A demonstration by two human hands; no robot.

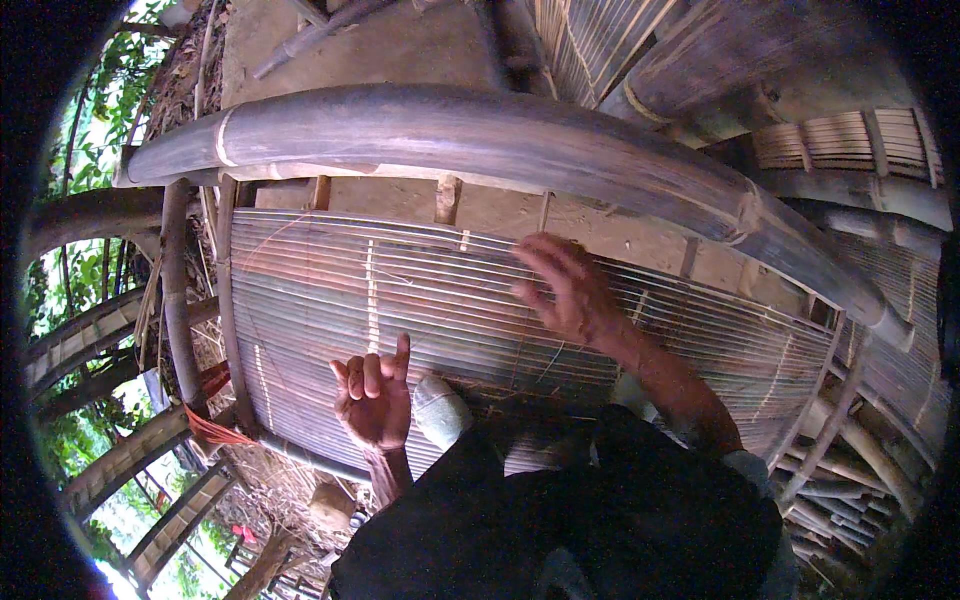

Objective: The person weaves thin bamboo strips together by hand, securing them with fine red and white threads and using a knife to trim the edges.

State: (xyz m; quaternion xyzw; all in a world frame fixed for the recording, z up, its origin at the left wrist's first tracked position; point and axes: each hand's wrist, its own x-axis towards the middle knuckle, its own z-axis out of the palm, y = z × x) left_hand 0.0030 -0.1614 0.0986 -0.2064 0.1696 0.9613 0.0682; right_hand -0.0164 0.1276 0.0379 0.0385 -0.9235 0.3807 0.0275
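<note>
My left hand is raised in front of me over the near part of a bench seat of thin bamboo slats. Most of its fingers curl in toward the palm while one sticks straight up; whether anything thin is in the curled fingers I cannot make out. Farther off and to the right, my right hand hovers at the slats near the far edge. Its fingers are bent but apart from the thumb, and I see nothing in them. A pale lashing crosses the slats between the two hands.
A thick bamboo pole runs along the far side of the seat. Orange-red cord is tied at the left post. Stacked bamboo poles lie at the lower right. Another slatted bamboo piece stands beyond.
</note>
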